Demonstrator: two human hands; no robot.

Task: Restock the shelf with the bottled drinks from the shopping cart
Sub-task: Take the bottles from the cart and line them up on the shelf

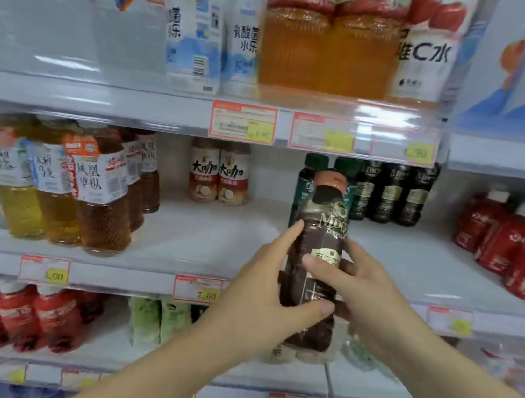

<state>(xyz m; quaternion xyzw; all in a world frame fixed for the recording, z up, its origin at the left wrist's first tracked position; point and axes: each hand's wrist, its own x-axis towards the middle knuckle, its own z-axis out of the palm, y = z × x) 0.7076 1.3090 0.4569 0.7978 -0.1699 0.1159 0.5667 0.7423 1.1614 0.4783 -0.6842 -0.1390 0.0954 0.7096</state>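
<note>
A dark brown coffee bottle (322, 226) with an orange-brown cap stands upright in mid-air in front of the middle shelf (215, 246). My left hand (256, 285) grips it from the left, thumb across the lower label. My right hand (360, 285) holds it from the right, fingers wrapped over the label. Behind it at the back of the shelf stand matching dark bottles (388, 195) with green and black caps. The shopping cart is out of view.
Tea bottles (95, 190) crowd the shelf's left end, two small coffee bottles (219, 173) stand at the back centre, red bottles (515, 248) fill the right. White and amber drinks (294, 46) line the upper shelf. Red and green bottles sit on the lower shelf (66, 356).
</note>
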